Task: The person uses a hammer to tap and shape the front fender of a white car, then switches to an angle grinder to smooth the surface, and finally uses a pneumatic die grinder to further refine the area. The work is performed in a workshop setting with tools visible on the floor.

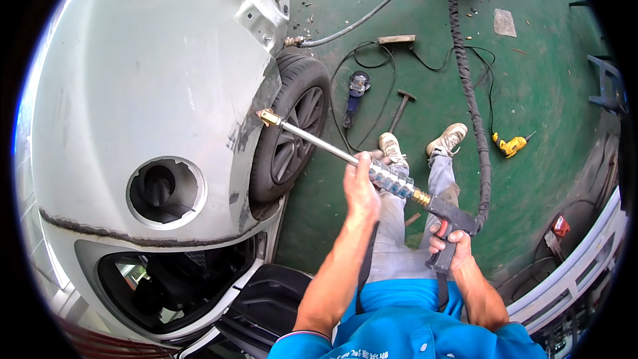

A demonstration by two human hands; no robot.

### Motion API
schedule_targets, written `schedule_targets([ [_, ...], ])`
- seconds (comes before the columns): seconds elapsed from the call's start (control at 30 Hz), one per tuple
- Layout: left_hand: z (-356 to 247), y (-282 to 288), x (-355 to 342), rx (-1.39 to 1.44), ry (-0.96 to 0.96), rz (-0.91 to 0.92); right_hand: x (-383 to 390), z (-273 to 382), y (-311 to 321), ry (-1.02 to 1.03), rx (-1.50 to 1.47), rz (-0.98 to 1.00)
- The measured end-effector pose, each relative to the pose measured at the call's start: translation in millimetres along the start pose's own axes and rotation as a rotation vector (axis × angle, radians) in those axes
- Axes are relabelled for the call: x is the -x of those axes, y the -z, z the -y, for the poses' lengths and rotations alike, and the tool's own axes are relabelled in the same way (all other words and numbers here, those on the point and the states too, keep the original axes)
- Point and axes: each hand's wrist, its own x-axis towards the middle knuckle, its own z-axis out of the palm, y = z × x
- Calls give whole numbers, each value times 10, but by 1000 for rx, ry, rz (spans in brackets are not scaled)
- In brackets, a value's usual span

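I hold a slide-hammer dent puller [312, 138] across my body, its long metal rod pointing left. My left hand [361, 185] is closed around the front end of its ribbed sliding weight [393, 181]. Wrapped about the black pistol grip [449, 223] is my right hand [456, 250], the fingers by the red trigger. The brass tip [268, 118] is at the edge of the pale car body panel [146, 86], above the rear wheel [292, 129]. Whether it touches the metal, I cannot tell. Bare and scuffed patches mark the panel around the wheel arch.
A thick wrapped cable [465, 66] runs from the grip to equipment at the top. On the green floor lie a blue angle grinder [355, 96], a hammer [400, 110], a yellow drill [510, 145] and a power strip [397, 39]. A blue stool [606, 83] stands right.
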Motion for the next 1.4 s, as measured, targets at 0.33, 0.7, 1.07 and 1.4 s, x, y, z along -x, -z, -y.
schedule_targets([
  [0.33, 95, -149, 4, 140, 35, -80, 23, 10, 25, 33, 2, -35],
  [0.7, -1532, 25, -892, 119, -164, -301, -49, 67, 86, 1, 40, -22],
  [1.07, -1169, 460, -1271, 610, -125, 362, -197, 38, 340, -45, -11, 24],
  [1.4, -1137, 128, -1377, 73, -246, -48, -481, 89, 382, -37, -142, -22],
])
